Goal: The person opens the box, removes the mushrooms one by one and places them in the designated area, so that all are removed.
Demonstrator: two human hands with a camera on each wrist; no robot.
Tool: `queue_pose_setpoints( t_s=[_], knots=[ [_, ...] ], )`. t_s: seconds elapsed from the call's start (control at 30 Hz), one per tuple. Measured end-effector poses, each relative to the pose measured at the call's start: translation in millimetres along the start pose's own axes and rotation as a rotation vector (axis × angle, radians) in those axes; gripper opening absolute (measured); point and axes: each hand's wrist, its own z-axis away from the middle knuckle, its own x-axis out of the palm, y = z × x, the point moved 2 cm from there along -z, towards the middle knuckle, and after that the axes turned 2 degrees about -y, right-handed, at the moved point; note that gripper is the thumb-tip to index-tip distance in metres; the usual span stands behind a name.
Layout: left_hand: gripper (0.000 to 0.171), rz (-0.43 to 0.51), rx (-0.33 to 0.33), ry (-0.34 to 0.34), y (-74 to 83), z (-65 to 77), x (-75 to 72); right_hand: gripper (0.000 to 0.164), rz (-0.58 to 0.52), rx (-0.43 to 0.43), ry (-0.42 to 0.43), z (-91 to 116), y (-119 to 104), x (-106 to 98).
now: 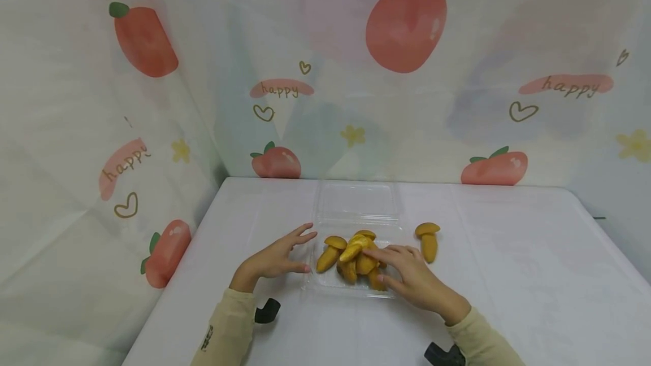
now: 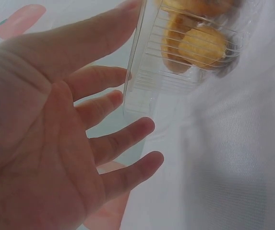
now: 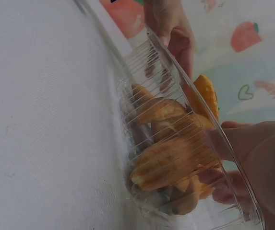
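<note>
A clear plastic clamshell box (image 1: pixel 325 286) stands on the table with its lid (image 1: pixel 357 199) laid back. Several yellow-brown mushrooms (image 1: pixel 347 270) are heaped inside, a brighter yellow one (image 1: pixel 354 246) on top. My right hand (image 1: pixel 414 278) reaches over the box's right side, its fingers loosely extended and the index fingertip at the top mushroom. In the right wrist view, the box wall (image 3: pixel 149 62) partly veils that hand's fingers. Beside the box's left edge, my left hand (image 1: pixel 277 256) is spread with nothing in it; its palm and fingers (image 2: pixel 127 134) show in the left wrist view.
One more mushroom (image 1: pixel 428 242) lies on the white tablecloth (image 1: pixel 508 253), right of the box and beyond my right hand. Behind the table hangs a printed cloth (image 1: pixel 330 33) with fruit pictures. Black pieces (image 1: pixel 268 311) sit at both wrists.
</note>
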Motion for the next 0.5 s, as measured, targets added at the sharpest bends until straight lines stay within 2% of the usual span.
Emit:
queue_pose_setpoints(
  t_s=[0.2,0.5],
  knots=[
    [0.080,-0.001,-0.001,-0.002,2.1,0.3,-0.3,0.053,-0.005,-0.021,-0.038,0.8,-1.0,-0.3],
    [0.080,0.004,-0.011,-0.003,2.9,0.7,-0.4,0.051,-0.083,-0.052,0.032,0.5,2.0,-1.2]
  ],
)
